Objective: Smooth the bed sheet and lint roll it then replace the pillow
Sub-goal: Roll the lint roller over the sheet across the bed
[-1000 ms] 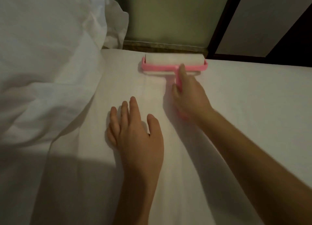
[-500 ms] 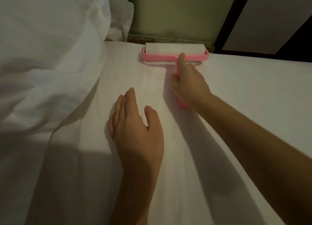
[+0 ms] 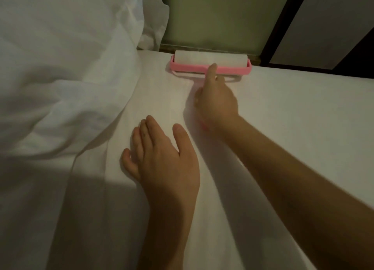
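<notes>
The right hand [image 3: 217,101] grips the pink lint roller [image 3: 210,64] at the bed sheet's [image 3: 293,111] far edge; behind the roller, the left hand [image 3: 164,158] presses flat, fingers straight.

Bedroom, white bed sheet [image 3: 283,111] over mattress, bunched white bedding [image 3: 60,67], green wall [image 3: 212,16] behind

Matt white cloth bed sheet [image 3: 283,111]; pink plastic lint roller [image 3: 210,64]

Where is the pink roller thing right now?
In the head view, the pink lint roller lies at the far edge of the bed sheet, by the green wall, gripped by the right hand.
</notes>
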`<state>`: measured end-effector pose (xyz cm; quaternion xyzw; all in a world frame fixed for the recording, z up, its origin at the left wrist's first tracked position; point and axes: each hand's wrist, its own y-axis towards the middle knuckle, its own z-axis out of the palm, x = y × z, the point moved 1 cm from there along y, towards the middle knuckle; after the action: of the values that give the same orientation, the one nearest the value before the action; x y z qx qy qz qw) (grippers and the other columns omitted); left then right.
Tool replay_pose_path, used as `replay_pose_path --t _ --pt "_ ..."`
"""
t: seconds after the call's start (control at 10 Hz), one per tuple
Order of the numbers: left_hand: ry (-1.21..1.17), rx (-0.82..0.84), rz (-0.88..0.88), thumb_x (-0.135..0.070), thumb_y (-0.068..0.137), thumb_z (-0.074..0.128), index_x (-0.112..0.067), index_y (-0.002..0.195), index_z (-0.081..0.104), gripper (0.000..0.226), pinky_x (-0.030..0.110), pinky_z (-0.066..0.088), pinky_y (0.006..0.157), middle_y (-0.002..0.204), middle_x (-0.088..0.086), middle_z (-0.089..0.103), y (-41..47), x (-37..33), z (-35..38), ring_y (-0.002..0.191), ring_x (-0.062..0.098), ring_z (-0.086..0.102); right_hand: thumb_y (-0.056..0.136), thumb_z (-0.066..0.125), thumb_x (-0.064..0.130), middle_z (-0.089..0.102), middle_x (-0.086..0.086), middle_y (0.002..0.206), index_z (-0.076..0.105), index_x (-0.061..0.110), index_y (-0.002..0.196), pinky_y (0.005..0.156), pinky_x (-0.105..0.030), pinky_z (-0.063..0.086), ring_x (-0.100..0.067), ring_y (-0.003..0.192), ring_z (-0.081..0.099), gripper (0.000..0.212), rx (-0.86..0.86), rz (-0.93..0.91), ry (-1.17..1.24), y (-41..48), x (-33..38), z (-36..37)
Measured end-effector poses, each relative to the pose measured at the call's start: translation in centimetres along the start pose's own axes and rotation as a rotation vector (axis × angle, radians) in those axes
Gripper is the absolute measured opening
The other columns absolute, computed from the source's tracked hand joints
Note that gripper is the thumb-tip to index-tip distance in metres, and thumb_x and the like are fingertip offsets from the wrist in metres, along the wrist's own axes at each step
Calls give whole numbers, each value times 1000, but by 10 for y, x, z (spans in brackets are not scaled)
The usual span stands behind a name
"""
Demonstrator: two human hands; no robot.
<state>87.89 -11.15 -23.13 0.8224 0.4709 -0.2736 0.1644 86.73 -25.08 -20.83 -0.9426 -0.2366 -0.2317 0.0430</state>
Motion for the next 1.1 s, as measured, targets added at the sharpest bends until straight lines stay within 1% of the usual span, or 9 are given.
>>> replay_pose_path --t 0.1,0.2,0.4,0.5,0.6,0.7,0.9,1.0,1.1 --pt "13 -32 3 -58 76 -6 -18 149 20 87 36 1 114 156 -4 20 0 2 2 144 10 11 101 35 24 47 -3 112 -4 12 152 61 -24 43 -14 78 54 65 29 -87 -5 -71 -6 2" --pt "3 -81 -29 -59 76 -5 -17 149 22 88 35 4 113 155 -2 22 3 5 -1 143 11 14 100 23 35 35 10 85 -5 16 152 46 -13 29 -5 56 41 62 -9 -166 -4 -129 -7 -2" --pt "-71 -106 -39 -55 79 1 -19 149 20 81 35 4 114 156 -4 21 5 3 -4 143 12 16 101 35 22 51 -13 121 4 9 152 62 -30 33 -21 86 51 61 23 -90 -14 -8 0 0" --pt "4 -156 9 -59 79 -9 -17 148 26 88 37 9 113 154 -1 26 7 9 4 142 14 21 101 37 21 51 -13 124 3 10 152 67 -31 39 -23 93 56 63 -10 -56 -3 1 2 6" --pt "20 -212 108 -51 88 -8 -10 140 39 82 41 21 108 145 10 40 4 15 1 134 23 35 102 31 28 49 -6 117 -2 16 152 63 -28 45 -16 80 55 62 -30 -83 1 -51 2 7" --pt "-45 -235 134 -49 87 0 -9 134 43 75 40 25 106 137 9 46 4 15 -3 128 25 40 101 29 35 37 6 100 -8 20 152 51 -12 34 -3 62 41 64 58 -143 -8 -100 -3 10" --pt "176 -289 131 -45 84 34 4 126 54 67 53 36 96 129 26 53 7 20 9 122 44 48 101 35 25 51 -11 119 2 12 152 64 -30 37 -18 89 53 62 19 -111 -5 3 3 7" --pt "270 -304 164 -46 82 40 1 127 55 66 53 38 94 130 28 52 8 25 17 122 46 47 102 36 24 51 -9 120 3 13 153 67 -27 41 -20 94 56 62 9 -86 18 15 8 11" --pt "276 -326 179 -47 82 46 1 127 55 66 54 38 94 130 28 52 7 28 18 121 46 47 101 33 31 44 4 93 0 19 153 53 -17 33 -6 70 47 62 41 -150 58 -41 -2 6"
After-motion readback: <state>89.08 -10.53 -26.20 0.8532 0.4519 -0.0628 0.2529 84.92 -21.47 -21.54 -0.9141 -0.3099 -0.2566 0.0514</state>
